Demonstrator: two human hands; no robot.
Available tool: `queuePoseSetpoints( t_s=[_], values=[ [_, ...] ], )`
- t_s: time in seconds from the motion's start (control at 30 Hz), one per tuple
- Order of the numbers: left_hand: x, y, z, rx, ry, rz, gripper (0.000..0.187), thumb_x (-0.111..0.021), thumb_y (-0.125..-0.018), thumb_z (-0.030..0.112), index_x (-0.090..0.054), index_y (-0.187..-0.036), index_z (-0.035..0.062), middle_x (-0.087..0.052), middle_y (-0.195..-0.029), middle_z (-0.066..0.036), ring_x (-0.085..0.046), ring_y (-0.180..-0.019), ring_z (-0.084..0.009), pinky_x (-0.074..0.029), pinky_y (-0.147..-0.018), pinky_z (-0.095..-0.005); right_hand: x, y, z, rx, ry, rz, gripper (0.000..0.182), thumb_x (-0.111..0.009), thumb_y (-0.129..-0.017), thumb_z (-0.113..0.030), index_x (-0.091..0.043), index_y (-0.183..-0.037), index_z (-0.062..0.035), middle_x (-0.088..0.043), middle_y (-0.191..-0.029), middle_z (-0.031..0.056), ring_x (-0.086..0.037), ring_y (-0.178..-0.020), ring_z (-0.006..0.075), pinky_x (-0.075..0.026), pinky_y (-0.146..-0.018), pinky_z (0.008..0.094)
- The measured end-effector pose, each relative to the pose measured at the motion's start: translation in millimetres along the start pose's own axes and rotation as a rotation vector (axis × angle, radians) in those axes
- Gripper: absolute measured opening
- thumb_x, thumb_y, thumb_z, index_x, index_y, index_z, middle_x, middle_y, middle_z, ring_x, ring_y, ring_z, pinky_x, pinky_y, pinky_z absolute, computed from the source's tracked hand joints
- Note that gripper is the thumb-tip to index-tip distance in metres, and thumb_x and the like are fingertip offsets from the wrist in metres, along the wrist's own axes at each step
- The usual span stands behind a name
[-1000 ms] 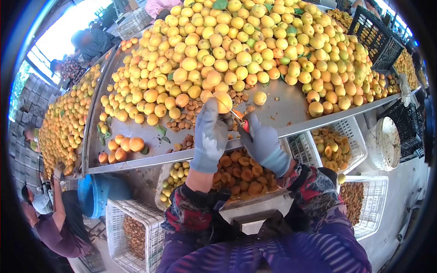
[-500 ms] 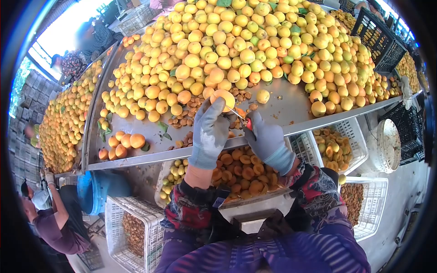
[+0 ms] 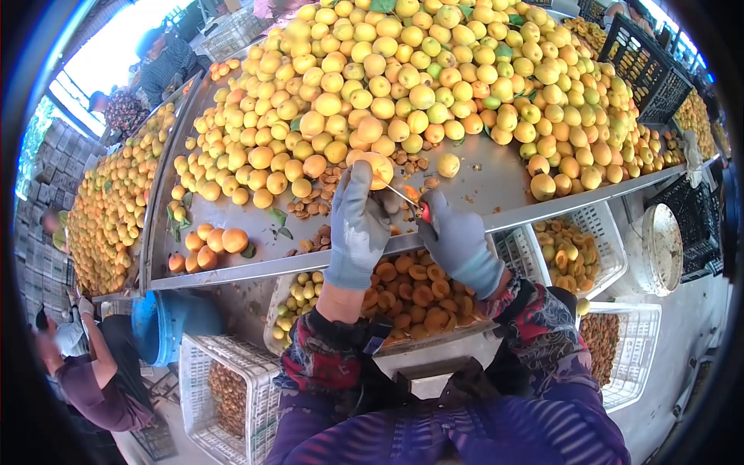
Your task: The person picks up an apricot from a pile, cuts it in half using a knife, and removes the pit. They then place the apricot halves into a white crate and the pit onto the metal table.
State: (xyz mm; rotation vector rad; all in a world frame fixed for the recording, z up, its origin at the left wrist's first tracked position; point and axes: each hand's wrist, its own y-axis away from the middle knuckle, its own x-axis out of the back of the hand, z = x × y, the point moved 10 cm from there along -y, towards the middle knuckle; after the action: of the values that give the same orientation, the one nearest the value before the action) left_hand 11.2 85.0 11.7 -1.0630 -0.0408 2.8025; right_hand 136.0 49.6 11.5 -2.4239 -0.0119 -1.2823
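Note:
My left hand (image 3: 358, 232), in a grey-blue work glove, is closed around a yellow-orange apricot (image 3: 379, 166) above the metal table's front part. My right hand (image 3: 463, 239), gloved alike, grips the red handle of a small knife (image 3: 401, 194). The thin blade points up and left, its tip at the apricot's lower side. Behind the fruit rises a big heap of whole apricots (image 3: 403, 85). Loose brown pits (image 3: 310, 208) lie on the metal just left of my left hand. Below my wrists, a crate holds halved apricots (image 3: 422, 294).
The metal table's raised front edge (image 3: 310, 263) runs beneath my forearms. White crates of pits (image 3: 225, 399) stand on the floor at both sides. A blue barrel (image 3: 167, 325) is at left, a white bucket (image 3: 661, 248) at right. A co-worker (image 3: 101, 372) sits at lower left.
The apricot has turned and shifted slightly left in my left hand, whose fingers have moved. The knife stays at the fruit, and my right hand has barely moved.

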Motion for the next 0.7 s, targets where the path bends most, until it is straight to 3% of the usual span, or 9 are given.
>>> queuePoseSetpoints(
  t_s=[0.07,0.13,0.23,0.3,0.33,0.4,0.43,0.53,0.7],
  values=[
    [-7.0,2.2,-7.9,0.155,0.058,-0.086,0.027,-0.058,-0.092,0.032,-0.056,-0.098,0.0059,-0.059,-0.085,-0.004,-0.053,-0.069,-0.0146,-0.046,-0.059,-0.0316,0.8,0.9,0.3,-0.006,-0.002,-0.023,0.027,-0.061,-0.083,-0.021,-0.044,-0.098,-0.0072,-0.060,-0.073,0.0145,-0.063,-0.062,0.0336,-0.048,-0.051,0.0428],
    [-3.7,0.9,-10.9,0.081,0.088,0.010,0.028,-0.058,-0.093,0.033,-0.057,-0.097,0.0059,-0.059,-0.085,-0.004,-0.054,-0.068,-0.0141,-0.045,-0.058,-0.0296,1.4,3.9,4.5,-0.003,0.001,-0.026,0.026,-0.061,-0.083,-0.021,-0.044,-0.096,-0.0072,-0.060,-0.073,0.0154,-0.062,-0.062,0.0345,-0.048,-0.051,0.0436],
    [10.1,-8.6,2.2,-0.036,0.160,0.087,0.032,-0.057,-0.093,0.035,-0.058,-0.102,0.0045,-0.059,-0.086,-0.004,-0.054,-0.067,-0.0134,-0.045,-0.056,-0.0254,-2.9,6.0,13.0,0.147,-0.193,0.029,0.025,-0.062,-0.085,-0.017,-0.049,-0.103,-0.0049,-0.060,-0.070,0.0081,-0.062,-0.057,0.0256,-0.046,-0.050,0.0367],
    [14.4,-5.3,14.4,-0.116,-0.027,0.106,0.034,-0.057,-0.093,0.031,-0.056,-0.111,0.0029,-0.060,-0.090,-0.004,-0.056,-0.074,-0.0145,-0.047,-0.063,-0.0254,-6.5,2.0,33.9,-0.022,-1.029,0.055,0.033,-0.063,-0.086,-0.011,-0.052,-0.116,-0.0027,-0.056,-0.072,-0.0013,-0.053,-0.056,0.0109,-0.043,-0.052,0.0269],
    [10.4,-1.8,15.1,-0.135,-0.023,0.086,0.034,-0.057,-0.093,0.031,-0.056,-0.111,0.0029,-0.060,-0.090,-0.004,-0.056,-0.074,-0.0145,-0.047,-0.063,-0.0254,5.0,-2.1,31.6,0.002,-1.019,0.066,0.033,-0.063,-0.086,-0.011,-0.052,-0.116,-0.0027,-0.056,-0.072,-0.0013,-0.053,-0.056,0.0109,-0.043,-0.052,0.0269],
    [-8.3,5.5,11.6,-0.169,-0.398,0.002,0.036,-0.054,-0.095,0.025,-0.052,-0.121,0.0004,-0.061,-0.098,-0.006,-0.059,-0.085,-0.0187,-0.049,-0.074,-0.0279,15.9,-4.3,23.6,-0.231,-1.309,-0.020,0.042,-0.063,-0.087,-0.008,-0.049,-0.126,-0.0021,-0.053,-0.083,-0.0041,-0.047,-0.068,0.0038,-0.040,-0.059,0.0192],
    [-12.2,9.6,4.1,-0.176,-0.398,-0.007,0.036,-0.054,-0.095,0.025,-0.052,-0.121,0.0004,-0.061,-0.098,-0.006,-0.059,-0.085,-0.0187,-0.049,-0.074,-0.0279,15.5,-6.6,23.5,-0.221,-1.307,-0.012,0.042,-0.063,-0.087,-0.008,-0.049,-0.126,-0.0021,-0.053,-0.083,-0.0041,-0.047,-0.068,0.0038,-0.040,-0.059,0.0192],
    [-64.9,34.6,9.7,-0.671,-1.007,-0.204,0.041,-0.046,-0.097,0.019,-0.043,-0.132,-0.0031,-0.060,-0.109,-0.015,-0.060,-0.095,-0.0228,-0.047,-0.085,-0.0276,17.0,-10.0,14.2,-0.010,-1.206,0.018,0.040,-0.066,-0.088,-0.021,-0.052,-0.120,-0.0021,-0.057,-0.099,0.0000,-0.052,-0.087,0.0066,-0.044,-0.076,0.0225],
    [-48.4,33.5,-7.6,-0.514,-0.876,-0.162,0.041,-0.044,-0.098,0.020,-0.044,-0.132,-0.0030,-0.061,-0.107,-0.015,-0.059,-0.095,-0.0177,-0.046,-0.083,-0.0264,22.8,-8.8,4.0,-0.023,-1.201,-0.046,0.036,-0.067,-0.088,-0.026,-0.055,-0.113,-0.0032,-0.060,-0.100,0.0010,-0.054,-0.089,0.0082,-0.046,-0.079,0.0239]
  ],
)
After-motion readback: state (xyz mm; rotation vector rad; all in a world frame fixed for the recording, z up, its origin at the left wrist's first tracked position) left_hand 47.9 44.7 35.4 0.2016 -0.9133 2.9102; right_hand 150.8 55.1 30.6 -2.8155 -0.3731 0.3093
